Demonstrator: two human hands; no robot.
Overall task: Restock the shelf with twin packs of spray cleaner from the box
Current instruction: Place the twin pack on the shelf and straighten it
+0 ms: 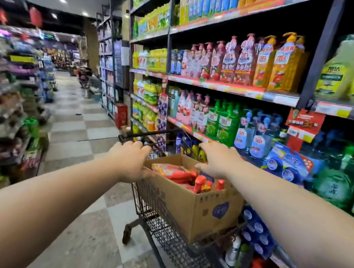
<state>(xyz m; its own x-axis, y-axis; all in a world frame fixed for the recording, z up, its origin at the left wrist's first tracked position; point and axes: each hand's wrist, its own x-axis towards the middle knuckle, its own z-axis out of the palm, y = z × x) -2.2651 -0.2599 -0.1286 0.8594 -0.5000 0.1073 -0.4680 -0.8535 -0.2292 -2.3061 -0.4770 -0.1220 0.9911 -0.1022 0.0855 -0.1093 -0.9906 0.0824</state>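
An open cardboard box (197,208) rides in a dark wire shopping cart (171,238). Inside it lie red twin packs of spray cleaner (175,173) with red trigger heads. My left hand (129,161) grips the box's near left corner, close to the cart handle. Over the far side of the box my right hand (217,159) hovers with its fingers spread and relaxed, holding nothing. The shelf unit (229,89) of cleaning bottles runs along the right, right beside the cart.
The shelves on the right hold several rows of detergent and soap bottles. Low shelves beside the cart carry blue and red packs (257,232). A second shelving row (3,97) lines the left. The checkered tile aisle (76,118) stretches ahead, with something low far down it.
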